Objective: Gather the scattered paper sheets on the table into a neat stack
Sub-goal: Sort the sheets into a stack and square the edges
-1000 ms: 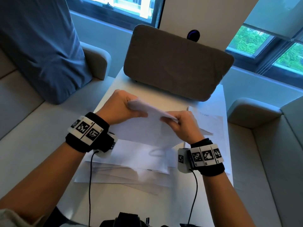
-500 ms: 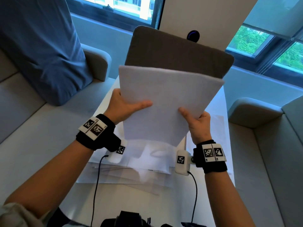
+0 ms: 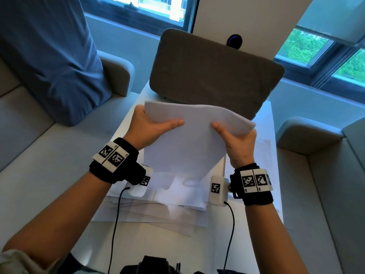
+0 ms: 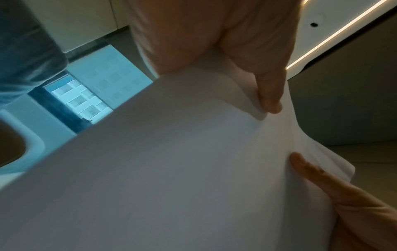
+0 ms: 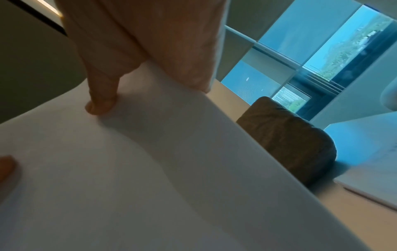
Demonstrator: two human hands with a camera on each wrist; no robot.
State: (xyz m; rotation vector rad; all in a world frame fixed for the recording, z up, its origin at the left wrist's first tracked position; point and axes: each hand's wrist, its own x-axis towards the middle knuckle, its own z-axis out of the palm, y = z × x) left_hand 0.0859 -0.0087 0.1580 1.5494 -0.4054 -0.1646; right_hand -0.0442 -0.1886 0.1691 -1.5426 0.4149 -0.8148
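While both hands hold the bundle off the tabletop, the risks read view by view as follows.

Head view, grip: the left hand point(image 3: 152, 127) and right hand point(image 3: 237, 139) each pinch a side of the held sheets point(image 3: 189, 139), thumbs on the near face, fingers behind.
Head view, place: the bundle hangs tilted above the middle of the tabletop point(image 3: 273, 196), over the loose sheets point(image 3: 158, 214) fanned toward its near edge; one more sheet point(image 3: 264, 147) lies by the right edge.
Head view, risk: the top edge bows and sags to the right, so inner pages may slide out of line if either pinch eases.
Left wrist view, grip: the left thumb point(image 4: 268, 95) presses a crease into the paper point(image 4: 171, 169).
Left wrist view, risk: harder pressure there would likely leave a dent or fold.
Right wrist view, grip: the right thumb point(image 5: 101, 101) bears on the sheet face point(image 5: 150, 169), which bellies between the hands.
Right wrist view, risk: lowering the bundle askew could shove the loose sheets further apart, or toward the grey cushion point(image 5: 290, 135) at the far edge.
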